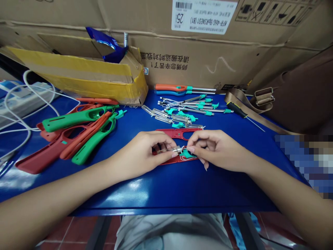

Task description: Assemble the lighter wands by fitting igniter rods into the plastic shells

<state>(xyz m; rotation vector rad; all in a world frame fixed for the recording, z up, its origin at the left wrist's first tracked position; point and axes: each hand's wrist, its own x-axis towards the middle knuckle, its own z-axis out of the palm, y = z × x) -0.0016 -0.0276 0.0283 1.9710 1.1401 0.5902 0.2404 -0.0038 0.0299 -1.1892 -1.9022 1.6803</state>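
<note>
My left hand [145, 149] grips a clear lighter fuel tank [170, 149] with a red end, above a red lighter shell half [170, 161]. With thumb and fingertips closed, my right hand [218, 149] pinches a thin white wire [182, 148] at the tank's tip. A teal trigger piece [186, 153] sits in the shell just below the fingertips, with white wires running along it. My fingers hide part of the tank and both ends of the shell. Just behind my hands lies a second red shell half [173, 133].
Behind lie several clear tanks [162, 119], metal lighter tubes [200, 106] with teal parts, and two lighters [170, 88]. Green and red shells [75, 118] pile up at left, near a taped cardboard box [104, 83] and white cables [26, 80]. A screwdriver [238, 110] lies at right beside a brown strap [260, 119].
</note>
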